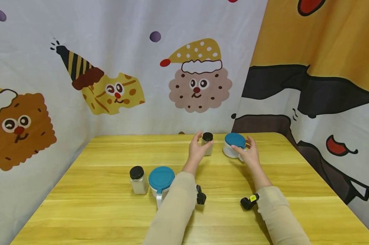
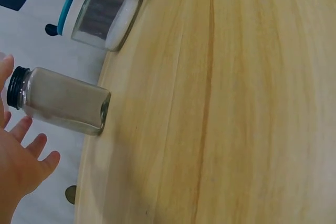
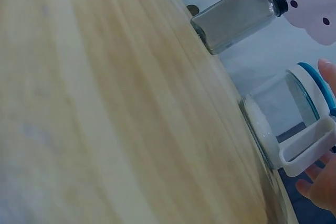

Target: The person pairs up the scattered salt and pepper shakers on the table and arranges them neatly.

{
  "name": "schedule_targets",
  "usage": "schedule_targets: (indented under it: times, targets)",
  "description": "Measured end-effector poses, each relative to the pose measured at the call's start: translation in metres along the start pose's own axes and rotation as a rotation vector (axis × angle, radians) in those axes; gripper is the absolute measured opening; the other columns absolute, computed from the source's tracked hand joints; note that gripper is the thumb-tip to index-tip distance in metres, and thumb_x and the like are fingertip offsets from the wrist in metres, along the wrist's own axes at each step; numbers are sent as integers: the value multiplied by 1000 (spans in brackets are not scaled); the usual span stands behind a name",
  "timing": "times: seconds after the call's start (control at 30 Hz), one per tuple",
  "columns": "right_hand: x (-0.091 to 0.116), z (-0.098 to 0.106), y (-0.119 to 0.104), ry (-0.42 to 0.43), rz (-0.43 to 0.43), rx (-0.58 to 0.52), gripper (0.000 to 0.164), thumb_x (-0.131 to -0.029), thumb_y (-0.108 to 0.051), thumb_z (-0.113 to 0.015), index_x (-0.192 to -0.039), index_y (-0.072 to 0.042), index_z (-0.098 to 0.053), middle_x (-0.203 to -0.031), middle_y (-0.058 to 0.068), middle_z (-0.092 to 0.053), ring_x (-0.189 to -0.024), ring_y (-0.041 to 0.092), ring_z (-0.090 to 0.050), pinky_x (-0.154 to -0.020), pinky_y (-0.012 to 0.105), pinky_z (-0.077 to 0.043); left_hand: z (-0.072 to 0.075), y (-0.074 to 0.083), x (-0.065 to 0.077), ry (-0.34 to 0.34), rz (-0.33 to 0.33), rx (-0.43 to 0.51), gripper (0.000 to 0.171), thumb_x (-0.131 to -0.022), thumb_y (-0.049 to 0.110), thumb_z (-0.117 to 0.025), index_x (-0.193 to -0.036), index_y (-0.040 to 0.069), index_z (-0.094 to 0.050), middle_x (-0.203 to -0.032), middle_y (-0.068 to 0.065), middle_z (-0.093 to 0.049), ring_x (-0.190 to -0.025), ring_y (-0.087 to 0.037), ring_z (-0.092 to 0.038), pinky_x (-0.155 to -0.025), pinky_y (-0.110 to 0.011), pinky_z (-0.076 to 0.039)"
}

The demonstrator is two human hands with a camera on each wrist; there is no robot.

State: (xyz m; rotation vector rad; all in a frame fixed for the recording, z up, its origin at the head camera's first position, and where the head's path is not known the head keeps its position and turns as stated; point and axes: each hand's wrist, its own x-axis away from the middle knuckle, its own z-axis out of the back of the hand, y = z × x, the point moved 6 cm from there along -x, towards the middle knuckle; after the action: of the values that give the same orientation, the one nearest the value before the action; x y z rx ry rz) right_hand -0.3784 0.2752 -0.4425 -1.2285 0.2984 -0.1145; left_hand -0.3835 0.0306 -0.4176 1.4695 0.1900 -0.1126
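1. Standing left of the left hand (image 1: pixel 197 151) and nearer the person: the near jar (image 1: pixel 139 184), upright under a black lid on the wood-grain table (image 1: pixel 92 207).
2. Near canister (image 1: pixel 161 177): upright just beside the near jar, also left of the left hand and nearer the person; blue lid, pale handle toward the person, partly hidden by the left sleeve (image 1: pixel 173 212).
3. Left hand: thumb and fingers apart, spread about the upper part of the far jar (image 1: pixel 207 136); whether they touch it cannot be told.
4. Far jar: upright on the table within the left hand's spread, its black lid level with the fingers; clear body, well left of the right hand (image 1: pixel 250 156).
5. Far canister (image 1: pixel 234 139): upright, right of the left hand and within the spread of the right; blue lid, clear body, white handle close to the right fingers.
6. Right hand: thumb and fingers apart around the canister's top; contact cannot be told.
7. Patterned cloth (image 1: pixel 334 51): hanging beyond and to the right of the right hand.
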Motion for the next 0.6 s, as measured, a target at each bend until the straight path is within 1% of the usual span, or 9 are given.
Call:
schedule_targets:
  times: [0.13,0.33,0.47,0.6]
  targets:
    - [-4,-3,0,-12,-1,20,98,-82,-34,-77,-153,-7,-14,-150,23,-25,-135,39,-27,-105,50,-30,-1,-3,-2,-11,2,-18,70,-85,28,-75,-144,11,-42,-142,-9,-44,-133,-31,-37,-104,-46,-33]
    - [-7,-4,2,-15,-4,27,98,-82,-33,-77,-153,-8,-14,-150,23,-26,-132,39,-30,-105,49,-30,-3,-7,-3,-35,17,-74,71,-86,28,-74,-146,12,-40,-143,-10,-44,-133,-31,-37,-105,-47,-32]
    - [-8,-6,2,-20,5,20,98,-81,-31,-78,-153,-7,-15,-149,24,-26,-132,40,-31,-105,50,-30,-4,-9,-4,-36,22,-84,70,-86,29,-74,-146,12,-40,-142,-10,-44,-133,-32,-36,-105,-48,-32]
    - [-9,-8,2,-29,9,44,99,-81,-31,-79,-153,-6,-15,-150,24,-25,-134,40,-28,-106,51,-27,-5,-10,-4,-31,29,-88,69,-86,31,-73,-145,12,-42,-141,-11,-45,-132,-33,-37,-104,-49,-32]
